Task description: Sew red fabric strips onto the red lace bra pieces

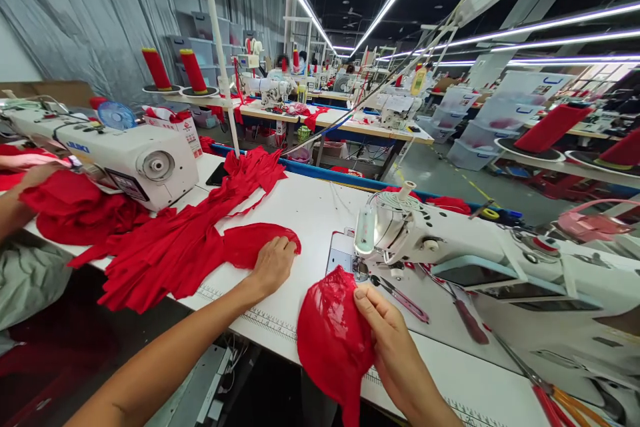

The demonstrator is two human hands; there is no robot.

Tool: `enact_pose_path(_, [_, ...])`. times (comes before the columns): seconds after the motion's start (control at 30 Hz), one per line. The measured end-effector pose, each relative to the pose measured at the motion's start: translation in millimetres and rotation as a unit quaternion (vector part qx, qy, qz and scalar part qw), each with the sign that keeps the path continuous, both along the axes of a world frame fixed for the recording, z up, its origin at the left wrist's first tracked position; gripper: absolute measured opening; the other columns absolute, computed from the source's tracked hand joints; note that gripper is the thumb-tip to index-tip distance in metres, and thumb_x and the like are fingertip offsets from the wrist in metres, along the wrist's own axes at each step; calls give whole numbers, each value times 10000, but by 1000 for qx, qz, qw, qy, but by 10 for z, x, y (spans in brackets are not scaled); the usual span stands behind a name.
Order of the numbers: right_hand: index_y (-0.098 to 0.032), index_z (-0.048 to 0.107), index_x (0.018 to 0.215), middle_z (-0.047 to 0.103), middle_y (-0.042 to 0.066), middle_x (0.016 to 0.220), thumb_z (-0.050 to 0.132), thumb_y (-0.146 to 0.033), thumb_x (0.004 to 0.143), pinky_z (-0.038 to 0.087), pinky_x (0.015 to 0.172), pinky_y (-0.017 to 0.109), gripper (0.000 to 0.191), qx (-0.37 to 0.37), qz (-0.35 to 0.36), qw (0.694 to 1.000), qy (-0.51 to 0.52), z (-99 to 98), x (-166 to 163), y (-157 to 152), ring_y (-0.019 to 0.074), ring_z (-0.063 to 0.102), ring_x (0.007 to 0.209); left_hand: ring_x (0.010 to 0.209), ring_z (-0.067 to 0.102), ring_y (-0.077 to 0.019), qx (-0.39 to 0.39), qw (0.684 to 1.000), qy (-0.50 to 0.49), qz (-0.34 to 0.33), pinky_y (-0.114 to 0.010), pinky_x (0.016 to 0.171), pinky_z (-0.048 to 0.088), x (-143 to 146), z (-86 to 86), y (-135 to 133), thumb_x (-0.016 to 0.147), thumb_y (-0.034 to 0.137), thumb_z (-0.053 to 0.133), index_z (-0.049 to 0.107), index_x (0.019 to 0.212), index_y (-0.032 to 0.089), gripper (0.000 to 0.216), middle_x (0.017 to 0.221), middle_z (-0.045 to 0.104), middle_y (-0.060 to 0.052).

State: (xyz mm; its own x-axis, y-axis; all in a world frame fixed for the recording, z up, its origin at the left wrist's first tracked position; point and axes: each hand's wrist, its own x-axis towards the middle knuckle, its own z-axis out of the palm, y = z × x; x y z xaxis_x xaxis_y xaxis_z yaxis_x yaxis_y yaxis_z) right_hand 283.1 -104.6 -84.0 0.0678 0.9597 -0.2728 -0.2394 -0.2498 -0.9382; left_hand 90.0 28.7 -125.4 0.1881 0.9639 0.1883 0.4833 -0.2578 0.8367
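My right hand [393,333] pinches the edge of a rounded, cup-shaped red fabric piece [335,340] with a shiny patch on its upper part. This piece hangs over the table's front edge, just before the needle area of a white sewing machine [430,227]. Farther left, my left hand [274,260] has its fingers curled down on the far end of a flat red fabric piece [245,245]; its fingertips are partly hidden. That piece lies on the white table [305,213], against a long heap of red fabric strips [185,240].
Beside the machine lie pink-handled snips [410,303], a dark red-handled tool [470,320] and orange-handled scissors [575,407]. At left, another person's arm [20,193] reaches to bundled red fabric [80,207] by a second sewing machine [125,153]. A thin white pole [220,47] rises behind the heap.
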Motion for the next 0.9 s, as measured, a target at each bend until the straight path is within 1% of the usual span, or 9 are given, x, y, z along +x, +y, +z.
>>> enact_pose_path(0.07, [-230, 552, 775, 520, -2, 741, 667, -658, 805, 378, 592, 261, 444, 20, 9, 1000, -20, 1, 0, -2, 160, 444, 672, 920, 567, -274, -20, 999, -27, 7, -361, 896, 434, -32, 55, 29, 774, 232, 681, 609, 699, 232, 104, 803, 597, -67])
enact_pose_path(0.13, [-233, 580, 802, 545, 0, 759, 658, -638, 826, 391, 619, 263, 414, 35, 25, 999, -29, 36, -8, 18, 165, 459, 695, 824, 565, -235, -46, 997, -60, 9, -324, 800, 452, -98, 170, 35, 784, 290, 676, 623, 733, 230, 95, 772, 603, -38])
enact_pose_path(0.27, [-229, 614, 838, 566, -8, 785, 709, -592, 807, 383, 617, 248, 377, 41, 56, 997, 31, 112, -35, 112, 155, 478, 709, 654, 528, -160, -111, 983, -144, -3, -253, 602, 423, -252, 482, -19, 786, 490, 663, 633, 809, 198, 295, 722, 603, 1])
enact_pose_path(0.33, [-216, 604, 812, 551, -14, 768, 725, -581, 799, 357, 597, 237, 385, 44, 67, 995, 61, 118, -45, 165, 137, 457, 683, 622, 520, -140, -135, 974, -184, -6, -236, 568, 410, -320, 618, -61, 755, 563, 685, 621, 803, 191, 380, 717, 603, 9])
enact_pose_path(0.43, [-206, 586, 804, 521, -25, 740, 713, -571, 818, 321, 580, 229, 387, 54, 79, 992, 77, 106, -52, 226, 119, 421, 654, 643, 537, -138, -149, 962, -229, 0, -232, 584, 425, -399, 744, -99, 684, 589, 762, 614, 770, 191, 434, 730, 614, 9])
enact_pose_path(0.57, [-207, 588, 837, 513, -31, 732, 707, -565, 827, 301, 571, 231, 377, 62, 84, 992, 70, 124, -59, 277, 114, 396, 635, 676, 570, -151, -158, 951, -267, 14, -244, 628, 451, -442, 778, -93, 601, 577, 837, 637, 766, 184, 471, 749, 641, -4])
enact_pose_path(0.7, [-210, 598, 854, 542, -21, 750, 727, -586, 789, 332, 587, 243, 402, 64, 79, 993, 58, 169, -52, 302, 129, 433, 650, 695, 588, -157, -161, 943, -289, 21, -253, 650, 468, -438, 769, -77, 563, 575, 858, 642, 760, 185, 487, 762, 660, -6])
enact_pose_path(0.8, [-212, 613, 863, 555, -29, 739, 731, -594, 779, 334, 584, 241, 408, 71, 87, 993, 35, 221, -45, 293, 121, 439, 633, 684, 570, -148, -157, 944, -289, 20, -241, 635, 461, -418, 787, -88, 556, 564, 860, 637, 746, 185, 479, 746, 645, 2])
enact_pose_path(0.9, [-210, 614, 830, 563, -40, 709, 729, -596, 782, 337, 575, 236, 406, 74, 123, 990, 2, 311, -88, 299, 106, 447, 607, 619, 513, -121, -158, 949, -274, 8, -216, 566, 410, -354, 826, -153, 591, 537, 845, 634, 742, 184, 438, 694, 603, 20])
